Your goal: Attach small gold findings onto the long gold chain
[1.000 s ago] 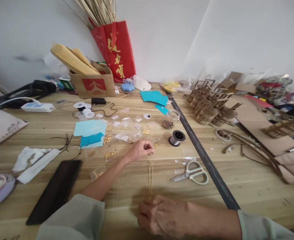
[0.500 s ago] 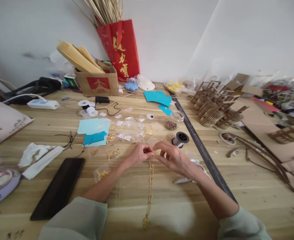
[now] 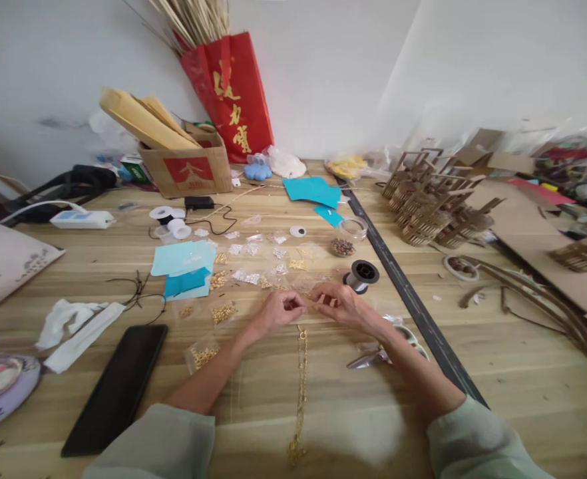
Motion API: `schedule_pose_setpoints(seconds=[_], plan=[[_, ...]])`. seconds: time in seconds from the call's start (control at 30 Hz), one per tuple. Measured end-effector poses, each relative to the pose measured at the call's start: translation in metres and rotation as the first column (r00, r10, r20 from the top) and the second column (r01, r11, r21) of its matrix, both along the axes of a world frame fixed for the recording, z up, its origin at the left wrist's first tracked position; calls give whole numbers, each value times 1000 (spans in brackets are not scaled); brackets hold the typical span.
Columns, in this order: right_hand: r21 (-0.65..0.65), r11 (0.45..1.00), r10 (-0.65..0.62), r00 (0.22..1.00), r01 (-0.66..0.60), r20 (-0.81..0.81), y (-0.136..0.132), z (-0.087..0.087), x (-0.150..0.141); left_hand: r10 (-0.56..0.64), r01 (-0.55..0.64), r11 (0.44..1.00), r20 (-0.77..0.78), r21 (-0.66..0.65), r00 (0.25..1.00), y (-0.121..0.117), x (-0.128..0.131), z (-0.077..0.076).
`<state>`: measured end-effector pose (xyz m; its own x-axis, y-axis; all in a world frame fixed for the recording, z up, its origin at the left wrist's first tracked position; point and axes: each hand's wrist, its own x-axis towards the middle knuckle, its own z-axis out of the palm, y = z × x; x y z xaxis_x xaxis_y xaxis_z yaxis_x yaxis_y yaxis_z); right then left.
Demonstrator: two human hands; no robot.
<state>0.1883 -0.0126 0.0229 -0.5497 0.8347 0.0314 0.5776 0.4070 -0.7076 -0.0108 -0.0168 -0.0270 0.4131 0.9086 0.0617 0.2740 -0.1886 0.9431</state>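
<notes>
My left hand (image 3: 279, 311) is curled with thumb and forefinger pressed together; whatever they hold is too small to make out. Close on its right, my right hand (image 3: 342, 305) also pinches, its fingertips a short gap from the left ones. Just below the fingertips a gold chain (image 3: 301, 382) with a ring at its upper end runs toward me and ends in a small heap. I cannot tell whether it is joined to what the hands hold. Scissors (image 3: 371, 358) lie partly under my right forearm. A spool of thin wire (image 3: 362, 274) stands behind the right hand.
Small bags of gold beads (image 3: 222, 313) and silvery pieces (image 3: 247, 276) spread behind my hands. Blue cards (image 3: 186, 281) and a black phone (image 3: 116, 389) lie left. A dish of dark beads (image 3: 342, 247), a dark strip (image 3: 398, 279) and small wooden baskets (image 3: 423, 206) are right.
My right hand has lowered slightly and its fingers have closed in to a pinch. The left hand stays almost in place. The whole view has shifted a little.
</notes>
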Motion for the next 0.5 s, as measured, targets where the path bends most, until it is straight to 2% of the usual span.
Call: schedule_pose_setpoints(seconds=[0.13,0.37,0.5], plan=[[24,1000,-17,999,16,48,-4,4,-3,9,-9,1000,-14,4,1000,1,0,-5],[87,996,20,994,-29,104,-6,0,-6,12,-12,1000,-24,1,1000,1,2,-2],[136,990,-3,977,-27,215,-3,-2,-4,3,-3,1000,-48,3,999,0,2,-1]])
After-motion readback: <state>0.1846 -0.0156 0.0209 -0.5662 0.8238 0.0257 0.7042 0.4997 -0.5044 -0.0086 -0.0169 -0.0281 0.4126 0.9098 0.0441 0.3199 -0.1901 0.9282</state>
